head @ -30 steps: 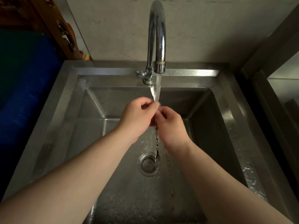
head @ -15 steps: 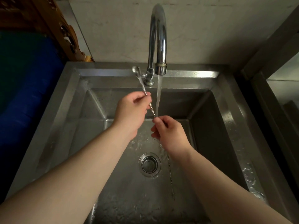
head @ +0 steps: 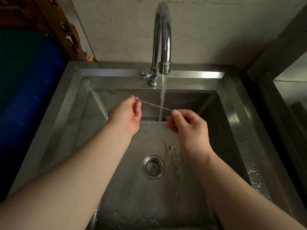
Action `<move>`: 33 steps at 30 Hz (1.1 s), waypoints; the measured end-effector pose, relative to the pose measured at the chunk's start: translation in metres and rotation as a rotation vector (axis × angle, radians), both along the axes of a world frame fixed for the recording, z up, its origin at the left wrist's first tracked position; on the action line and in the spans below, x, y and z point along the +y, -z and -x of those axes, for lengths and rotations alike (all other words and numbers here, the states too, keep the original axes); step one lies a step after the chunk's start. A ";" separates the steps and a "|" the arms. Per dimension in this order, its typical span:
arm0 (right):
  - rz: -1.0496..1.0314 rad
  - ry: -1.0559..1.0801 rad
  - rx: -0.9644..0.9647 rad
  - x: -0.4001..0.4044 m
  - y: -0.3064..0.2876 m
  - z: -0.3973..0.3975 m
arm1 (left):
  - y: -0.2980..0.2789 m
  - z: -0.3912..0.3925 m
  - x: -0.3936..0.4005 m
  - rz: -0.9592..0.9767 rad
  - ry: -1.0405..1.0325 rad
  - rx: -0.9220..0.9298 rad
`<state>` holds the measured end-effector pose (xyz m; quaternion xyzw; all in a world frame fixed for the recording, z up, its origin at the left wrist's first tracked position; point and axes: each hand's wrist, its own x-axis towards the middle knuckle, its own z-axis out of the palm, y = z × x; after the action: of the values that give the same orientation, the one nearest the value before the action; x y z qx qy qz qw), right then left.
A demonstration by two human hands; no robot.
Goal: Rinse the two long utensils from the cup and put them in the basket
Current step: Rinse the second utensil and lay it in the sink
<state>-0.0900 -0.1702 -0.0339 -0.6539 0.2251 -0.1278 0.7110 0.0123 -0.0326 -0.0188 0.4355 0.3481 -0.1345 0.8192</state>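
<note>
A thin twisted metal utensil [head: 153, 105] stretches almost level between my two hands, under the running water. My left hand [head: 127, 114] pinches its left end. My right hand [head: 186, 123] pinches its right end. The stream from the tap [head: 163, 39] falls across the utensil's middle. A second long twisted utensil [head: 174, 171] lies flat on the sink floor, right of the drain, partly hidden under my right wrist. No cup and no basket are in view.
The steel sink [head: 235, 123] is wet, with a round drain strainer [head: 153, 166] in its floor. A tap handle [head: 144, 75] sits at the tap's base. A blue object [head: 28, 97] and carved wood [head: 69, 35] stand left; a steel unit [head: 289, 90] stands right.
The utensil has swung from upright under the tap to nearly level. My hands moved apart along it, the left one to the left end, the right one to the right end.
</note>
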 end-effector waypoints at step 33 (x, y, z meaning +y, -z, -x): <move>0.309 0.015 0.011 0.000 -0.027 0.015 | 0.054 0.019 -0.031 0.192 0.161 0.140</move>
<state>-0.1049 -0.1704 -0.0069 -0.7544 0.2114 -0.1627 0.5998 -0.0067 -0.0635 -0.0730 0.3710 0.3539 -0.2625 0.8174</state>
